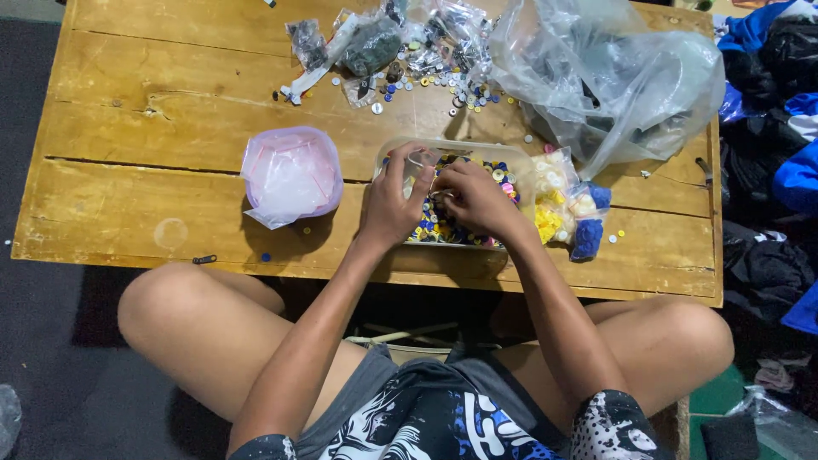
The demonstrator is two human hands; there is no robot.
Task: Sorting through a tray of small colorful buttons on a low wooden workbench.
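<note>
A clear plastic tub (511, 156) full of mixed coloured buttons sits on a low wooden table (153, 128). Over the tub, my left hand (394, 198) pinches a small clear plastic bag (421, 160) at its top edge. My right hand (474, 196) is curled among the buttons right beside it, fingertips close to the bag; whether it grips a button I cannot tell.
A pink-lidded container wrapped in plastic (291, 175) stands left of the tub. Small bags of yellow, white and blue buttons (569, 211) lie to its right. A big crumpled clear bag (609, 77), small packets and loose buttons (409, 60) fill the far side. Clothes (775, 153) pile up at right.
</note>
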